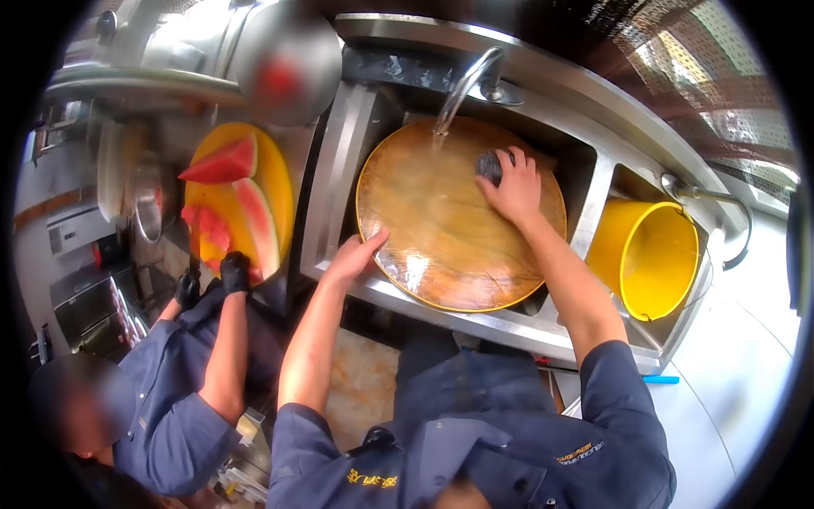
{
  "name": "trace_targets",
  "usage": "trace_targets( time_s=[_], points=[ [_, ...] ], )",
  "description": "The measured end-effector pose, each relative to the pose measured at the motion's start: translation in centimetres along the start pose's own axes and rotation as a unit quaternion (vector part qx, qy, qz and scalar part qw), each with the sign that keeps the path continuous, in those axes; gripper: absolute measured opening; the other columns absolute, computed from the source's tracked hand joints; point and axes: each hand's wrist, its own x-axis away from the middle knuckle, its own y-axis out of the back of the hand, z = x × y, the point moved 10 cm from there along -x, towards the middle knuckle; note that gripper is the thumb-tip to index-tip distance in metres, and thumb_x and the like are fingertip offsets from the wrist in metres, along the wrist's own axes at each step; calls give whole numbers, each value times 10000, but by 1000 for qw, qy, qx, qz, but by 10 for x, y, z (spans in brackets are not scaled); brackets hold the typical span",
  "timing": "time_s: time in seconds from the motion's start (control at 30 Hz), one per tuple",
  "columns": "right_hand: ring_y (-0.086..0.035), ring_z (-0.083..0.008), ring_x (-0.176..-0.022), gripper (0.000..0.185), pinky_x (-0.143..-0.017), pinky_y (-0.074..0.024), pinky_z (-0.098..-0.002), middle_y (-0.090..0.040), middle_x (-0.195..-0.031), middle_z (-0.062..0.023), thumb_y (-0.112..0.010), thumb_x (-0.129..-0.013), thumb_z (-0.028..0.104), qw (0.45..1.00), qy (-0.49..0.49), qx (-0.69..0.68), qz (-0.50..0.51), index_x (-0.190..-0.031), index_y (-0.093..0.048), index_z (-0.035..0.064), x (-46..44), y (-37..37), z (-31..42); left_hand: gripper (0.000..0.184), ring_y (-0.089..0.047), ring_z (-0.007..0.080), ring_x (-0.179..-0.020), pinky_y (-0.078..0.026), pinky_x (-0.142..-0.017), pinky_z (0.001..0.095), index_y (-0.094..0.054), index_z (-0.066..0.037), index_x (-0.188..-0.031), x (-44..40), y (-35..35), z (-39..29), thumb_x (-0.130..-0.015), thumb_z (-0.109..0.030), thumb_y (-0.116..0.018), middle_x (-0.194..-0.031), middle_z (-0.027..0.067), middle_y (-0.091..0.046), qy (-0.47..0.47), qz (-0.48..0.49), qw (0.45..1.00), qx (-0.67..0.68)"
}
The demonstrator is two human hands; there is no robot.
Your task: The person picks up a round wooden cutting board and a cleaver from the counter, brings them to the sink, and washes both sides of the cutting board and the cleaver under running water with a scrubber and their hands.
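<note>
A large round wooden cutting board [449, 225] with a yellow rim lies across the sink basin [337, 191], its top wet and shiny. My left hand [354, 259] grips the board's near left edge, thumb on top and the other fingers hidden below. In my right hand [515, 190] is a grey steel wool scrubber [488, 167], pressed on the board's right side. Water runs from the curved tap [465, 85] onto the far part of the board.
A yellow bucket [604, 246] lies tilted in the smaller basin at right. On the left, a co-worker [174, 382] in black gloves works at a yellow round board [283, 182] with watermelon pieces [227, 163]. A second tap [712, 195] stands beyond the bucket.
</note>
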Motion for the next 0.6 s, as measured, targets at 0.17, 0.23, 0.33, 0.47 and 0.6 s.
trace_targets(
  time_s=[0.17, 0.23, 0.33, 0.47, 0.6],
  points=[
    [-621, -410, -1175, 433, -936, -553, -555, -650, -1319, -137, -775, -904, 358, 994, -71, 83, 20, -1271, -718, 137, -69, -77, 28, 648, -728, 423, -1057, -545, -986, 460, -764, 8, -1199, 29, 30, -67, -982, -597, -681, -1082, 195, -782, -70, -41, 946, -314],
    [-632, -402, -1145, 421, -941, -560, -536, -659, -1287, -144, -738, -895, 297, 995, -67, 56, 37, -1287, -716, 145, -84, -96, 67, 548, -683, 453, -1148, -540, -1023, 471, -725, 0, -1277, 34, 53, -115, -966, -451, -724, -1204, 239, -739, -47, -104, 911, -397],
    [-661, -372, -1089, 394, -907, -573, -508, -683, -1213, -144, -741, -880, 236, 998, -10, -49, 28, -1260, -718, 136, -94, -128, 145, 480, -657, 396, -1244, -507, -1098, 486, -669, -4, -1354, 6, 91, -157, -952, -261, -719, -1351, 216, -691, -283, -282, 865, -303],
    [-694, -358, -1019, 429, -913, -595, -497, -723, -1139, -137, -739, -816, 164, 973, 181, -144, 12, -1244, -723, 141, -37, -87, 271, 481, -618, 343, -1346, -459, -1172, 513, -623, -25, -1417, -40, 122, -177, -949, -125, -671, -1473, 178, -632, -494, -273, 709, -423],
    [-701, -368, -1029, 373, -944, -596, -492, -738, -1108, -153, -727, -818, 177, 991, 92, -78, 65, -1187, -752, 130, -83, -117, 188, 503, -509, 301, -1499, -383, -1255, 505, -625, -36, -1447, -56, 124, -182, -946, -79, -638, -1577, 130, -572, -519, -176, 681, -485]
  ],
)
